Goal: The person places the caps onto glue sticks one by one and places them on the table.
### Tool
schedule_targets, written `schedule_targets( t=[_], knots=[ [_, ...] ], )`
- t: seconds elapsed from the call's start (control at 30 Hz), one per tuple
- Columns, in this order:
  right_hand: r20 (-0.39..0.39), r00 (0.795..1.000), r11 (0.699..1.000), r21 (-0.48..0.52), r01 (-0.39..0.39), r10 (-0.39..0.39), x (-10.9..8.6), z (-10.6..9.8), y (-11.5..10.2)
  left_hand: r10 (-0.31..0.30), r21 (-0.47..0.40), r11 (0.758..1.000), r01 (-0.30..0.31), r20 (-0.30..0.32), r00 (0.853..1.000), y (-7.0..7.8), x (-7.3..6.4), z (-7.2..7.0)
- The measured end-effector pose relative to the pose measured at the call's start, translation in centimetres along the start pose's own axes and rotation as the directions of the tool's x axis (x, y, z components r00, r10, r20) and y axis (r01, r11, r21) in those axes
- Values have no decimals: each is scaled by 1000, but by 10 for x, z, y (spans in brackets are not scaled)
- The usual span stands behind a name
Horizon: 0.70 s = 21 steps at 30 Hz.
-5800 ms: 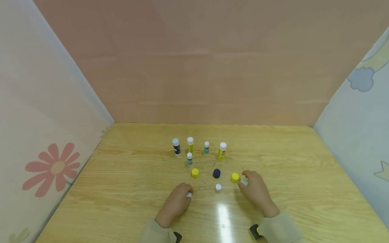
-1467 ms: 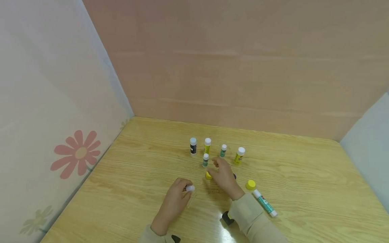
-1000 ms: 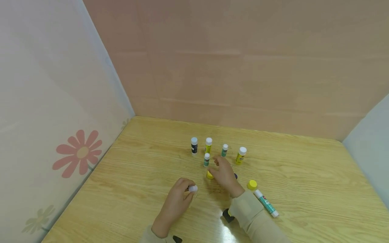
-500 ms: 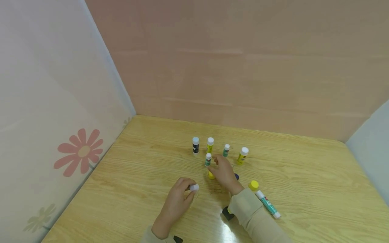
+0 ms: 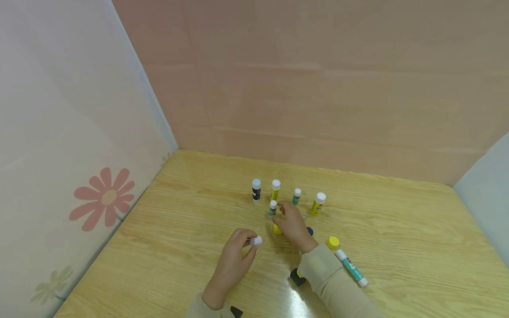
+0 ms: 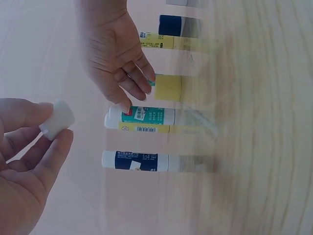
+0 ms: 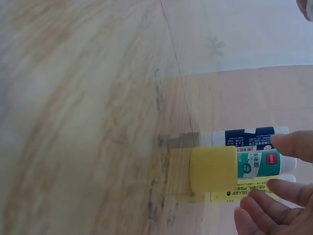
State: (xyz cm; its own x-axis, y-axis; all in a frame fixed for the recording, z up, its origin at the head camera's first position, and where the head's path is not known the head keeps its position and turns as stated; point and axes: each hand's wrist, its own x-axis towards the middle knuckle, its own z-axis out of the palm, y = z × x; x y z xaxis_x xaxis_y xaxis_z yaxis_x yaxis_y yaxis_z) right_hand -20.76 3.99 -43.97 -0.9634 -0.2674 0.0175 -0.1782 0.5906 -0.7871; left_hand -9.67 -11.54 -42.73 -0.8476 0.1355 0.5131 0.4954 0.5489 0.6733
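Observation:
My left hand (image 5: 230,263) pinches a small white cap (image 6: 59,120) between thumb and fingers, raised over the front of the table. My right hand (image 5: 293,226) is by an upright teal glue stick (image 7: 259,164) with a white cap. In the right wrist view its thumb and loosely bent fingers lie on either side of the stick's capped end, not closed on it. A yellow cap (image 7: 213,169) stands in front of this stick, partly covered by the right hand in the head view. A dark blue cap (image 5: 310,231) peeks out beside the right wrist.
Behind stand a dark blue glue stick (image 5: 256,191), two yellow glue sticks, one at left (image 5: 275,191) and one at right (image 5: 317,205), and a small teal glue stick (image 5: 296,197). To the right are another yellow cap (image 5: 332,243) and a teal-and-white glue stick (image 5: 351,268) lying down.
Since the oldest frame, my right hand has let go of the teal-and-white glue stick, now lying at right, and moved left to the upright one. My left hand has just raised and tilted the white cap.

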Motion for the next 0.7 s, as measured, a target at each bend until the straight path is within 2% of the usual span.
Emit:
schedule_targets(
  t=[0.17, 0.47, 0.7],
  knots=[
    [8, 1000, 1000, 0, 3, -3, 1, 0, 0, 5, 12, 1000, -5, -16, 1000, -1, 1, 1],
    [11, 1000, 1000, -9, 27, -27, 4, 2, 1, -89, -51, 995, 89, 0, 996, 1, 5, 5],
    [10, 1000, 1000, -7, 29, -29, 6, 4, 1, -83, -62, 995, 83, 5, 997, 2, 8, 8]
  ],
)
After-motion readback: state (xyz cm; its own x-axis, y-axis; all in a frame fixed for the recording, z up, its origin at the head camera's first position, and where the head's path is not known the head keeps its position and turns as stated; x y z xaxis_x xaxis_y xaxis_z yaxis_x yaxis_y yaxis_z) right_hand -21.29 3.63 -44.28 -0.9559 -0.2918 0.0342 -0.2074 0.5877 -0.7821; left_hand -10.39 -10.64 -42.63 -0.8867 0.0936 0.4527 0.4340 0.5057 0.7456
